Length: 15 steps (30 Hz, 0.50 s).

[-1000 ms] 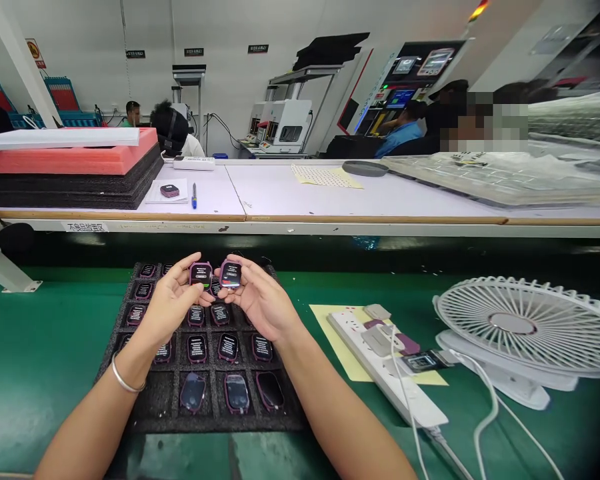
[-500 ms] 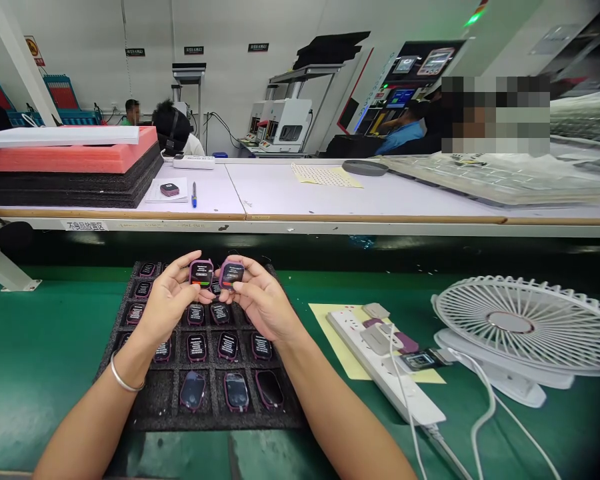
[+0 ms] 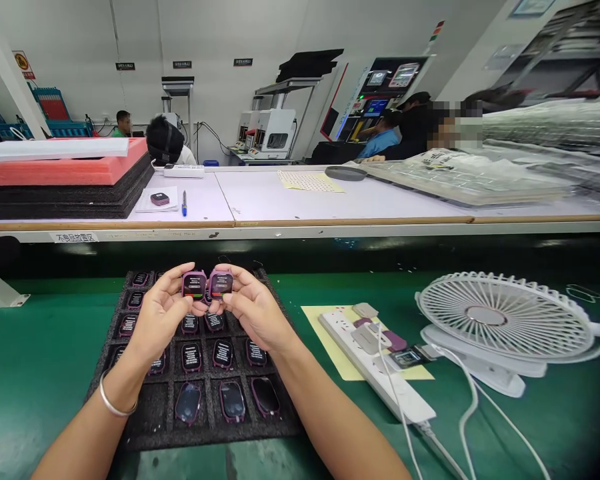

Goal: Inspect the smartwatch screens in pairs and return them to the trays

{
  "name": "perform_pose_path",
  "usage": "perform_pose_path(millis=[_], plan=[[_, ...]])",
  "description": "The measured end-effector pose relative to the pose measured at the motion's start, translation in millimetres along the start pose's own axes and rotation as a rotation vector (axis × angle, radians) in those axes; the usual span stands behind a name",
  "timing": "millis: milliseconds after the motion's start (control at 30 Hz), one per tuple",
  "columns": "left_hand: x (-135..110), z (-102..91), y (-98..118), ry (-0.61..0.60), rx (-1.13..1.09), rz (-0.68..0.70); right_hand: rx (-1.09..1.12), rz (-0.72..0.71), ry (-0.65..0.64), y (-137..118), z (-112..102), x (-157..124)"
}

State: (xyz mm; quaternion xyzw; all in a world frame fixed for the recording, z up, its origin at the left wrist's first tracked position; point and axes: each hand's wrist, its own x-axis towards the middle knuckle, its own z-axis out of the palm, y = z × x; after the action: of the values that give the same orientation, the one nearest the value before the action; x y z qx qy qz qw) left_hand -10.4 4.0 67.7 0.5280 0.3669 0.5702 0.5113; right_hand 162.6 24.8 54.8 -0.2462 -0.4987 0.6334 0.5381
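Between the thumb and fingers of my left hand (image 3: 166, 307) is a purple-cased smartwatch (image 3: 195, 285), its lit screen turned toward me. My right hand (image 3: 253, 303) pinches a second purple smartwatch (image 3: 221, 285), also lit with text and a coloured bar. The two watches are side by side, very close together, above a black foam tray (image 3: 150, 417). Rows of similar watches lie in the tray's pockets, several with text on screen. In the front row, a watch with a dark screen (image 3: 265, 397) lies at the right. My hands hide part of the tray's back rows.
To the right, a white power strip (image 3: 380, 367) lies on yellow paper (image 3: 325, 333), with cables running forward. Beyond it stands a white fan (image 3: 500, 317). A raised white shelf (image 3: 260, 200) crosses behind, bearing stacked foam (image 3: 65, 177) and a pen (image 3: 185, 203). People sit farther back.
The view has shifted slightly, so most things sit a little further left. Both hands still hold their watches, which now appear a little closer together.
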Motion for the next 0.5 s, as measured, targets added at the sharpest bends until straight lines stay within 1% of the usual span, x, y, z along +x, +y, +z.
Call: perform_pose_path(millis=[300, 500], plan=[[-3.2, 3.6, 1.5, 0.005, 0.039, -0.019, -0.002, 0.021, -0.054, -4.2, -2.5, -2.4], [-3.8, 4.1, 2.5, -0.001, 0.045, -0.015, -0.016, 0.024, -0.067, -6.7, -2.8, -3.6]])
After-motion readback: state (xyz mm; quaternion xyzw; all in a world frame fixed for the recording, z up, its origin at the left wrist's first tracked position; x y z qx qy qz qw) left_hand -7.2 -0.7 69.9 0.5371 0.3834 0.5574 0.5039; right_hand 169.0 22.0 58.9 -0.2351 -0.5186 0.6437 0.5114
